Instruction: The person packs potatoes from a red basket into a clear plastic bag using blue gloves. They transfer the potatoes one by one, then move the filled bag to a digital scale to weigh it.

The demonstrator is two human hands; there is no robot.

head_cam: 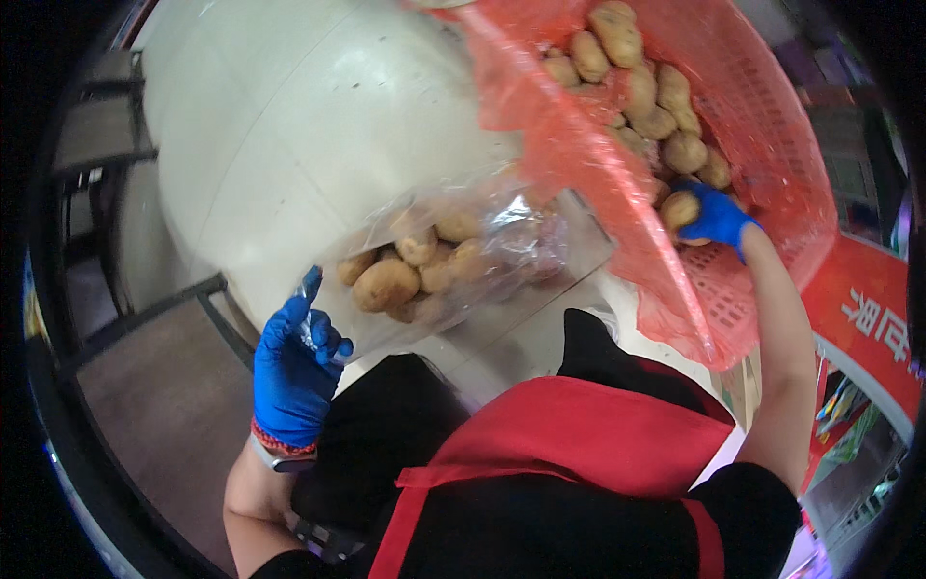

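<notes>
My left hand (300, 362), in a blue glove, pinches the edge of a clear plastic bag (463, 304). Several potatoes (387, 285) lie inside this bag, with its mouth towards that hand. At the right, my right hand (712, 216), also gloved in blue, reaches into a red plastic crate (778, 166) and has its fingers around a potato (680, 209). More potatoes (685, 152) are heaped in the crate beyond it. A thin red plastic sheet (579, 159) lines the crate and hangs over its near side.
Pale tiled floor (347, 108) lies under the bag, with small dark specks on it. A dark metal frame with brown panels (145, 405) stands along the left. At the right are a red panel bearing writing (868, 304) and shelves with packaged goods (843, 412).
</notes>
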